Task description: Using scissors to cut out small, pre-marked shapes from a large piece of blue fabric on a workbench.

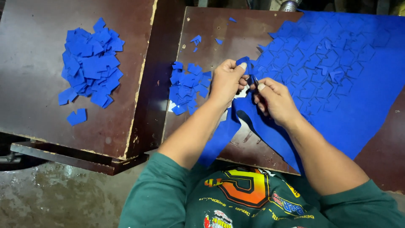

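A large blue sheet (pixel 337 80), marked all over with small cut outlines, lies across the brown table (pixel 223 33) and hangs over its near edge. My left hand (pixel 226 81) pinches the sheet's edge at a small blue flap (pixel 244 61). My right hand (pixel 273 100) is closed around a small dark cutting tool (pixel 255 80) pressed against the sheet right next to the left fingers. A pile of small blue cut pieces (pixel 187 88) lies just left of my left hand.
A second brown board (pixel 38 114) at the left carries a bigger heap of blue cut pieces (pixel 90 63). A few blue scraps (pixel 196 40) lie at the table's far side. A wet concrete floor (pixel 59 194) shows below.
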